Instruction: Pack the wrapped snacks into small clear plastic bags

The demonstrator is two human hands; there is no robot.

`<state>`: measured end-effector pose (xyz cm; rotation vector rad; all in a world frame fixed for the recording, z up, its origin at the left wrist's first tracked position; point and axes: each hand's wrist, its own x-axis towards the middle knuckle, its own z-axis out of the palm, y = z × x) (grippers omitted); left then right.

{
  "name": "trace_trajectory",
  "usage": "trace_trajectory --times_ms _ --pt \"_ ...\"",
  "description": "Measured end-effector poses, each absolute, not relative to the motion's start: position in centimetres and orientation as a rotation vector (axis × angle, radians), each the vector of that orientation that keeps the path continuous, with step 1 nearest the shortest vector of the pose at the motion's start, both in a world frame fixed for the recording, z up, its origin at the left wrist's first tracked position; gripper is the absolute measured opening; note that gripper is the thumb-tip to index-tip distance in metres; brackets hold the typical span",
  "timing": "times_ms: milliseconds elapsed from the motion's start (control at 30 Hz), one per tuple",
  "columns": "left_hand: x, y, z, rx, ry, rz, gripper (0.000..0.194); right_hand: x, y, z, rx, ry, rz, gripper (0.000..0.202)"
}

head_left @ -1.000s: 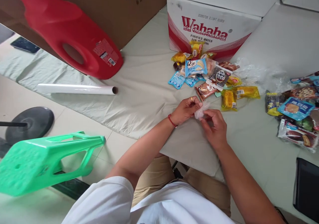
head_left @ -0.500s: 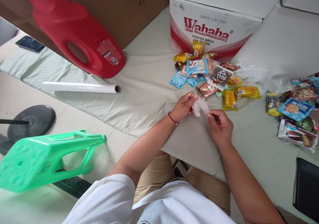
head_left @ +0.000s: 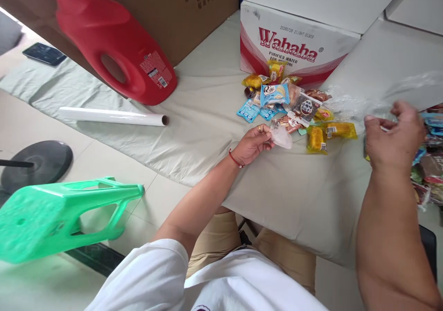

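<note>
My left hand (head_left: 254, 143) pinches a small translucent whitish plastic piece (head_left: 282, 138), which looks like a little bag, just in front of the heap of snacks. My right hand (head_left: 396, 135) hangs over the right side of the cloth, thumb and fingers apart, close to the crumpled clear plastic bags (head_left: 341, 105). It partly covers a second pile of packaged snacks (head_left: 431, 163). Nearest my left hand lie a brown snack packet (head_left: 289, 122), a blue-and-white packet (head_left: 274, 94) and yellow-wrapped cakes (head_left: 316, 139).
A Wahaha water carton (head_left: 294, 43) stands behind the snacks. To the left are a red jug (head_left: 117, 48) and a white roll (head_left: 117, 116) on the cloth (head_left: 194, 145). A green stool (head_left: 69, 214) lies tipped on the floor. At far left is a dark phone (head_left: 44, 53).
My right hand has let go of the plastic piece and moved right to the clear bags and second snack pile. My left hand keeps the piece, having shifted slightly.
</note>
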<state>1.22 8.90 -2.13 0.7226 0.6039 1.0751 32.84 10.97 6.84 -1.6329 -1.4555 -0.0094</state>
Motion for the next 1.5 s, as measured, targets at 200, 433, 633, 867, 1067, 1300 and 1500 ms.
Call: trace_trajectory --times_ms 200,433,633,867,1067,1300,1500 --pt "1.6 8.8 -2.6 0.903 0.578 1.068 0.046 24.1 6.1 2.5 -1.414 -1.62 0.699 0.043" --pt "2.1 9.0 -3.3 1.021 0.574 0.996 0.048 20.2 2.8 -3.0 -1.3 -1.084 1.107 0.034" --pt "1.8 9.0 -2.3 0.955 0.575 0.948 0.049 21.7 3.7 -3.0 -1.152 -0.947 1.096 0.031" --pt "2.5 8.5 -1.9 0.825 0.793 1.025 0.067 21.2 2.7 -2.2 -1.165 -1.371 0.831 0.017" --pt "2.7 8.9 -3.2 0.86 0.838 1.156 0.056 21.7 3.6 -2.5 -1.153 -0.845 1.118 0.038" --pt "2.4 8.3 -2.0 1.264 0.912 1.109 0.06 22.2 3.5 -1.7 -1.148 -0.993 0.959 0.069" --pt "2.4 7.7 -1.4 1.327 0.876 1.021 0.065 22.1 3.2 -2.1 -1.333 -0.956 1.035 0.039"
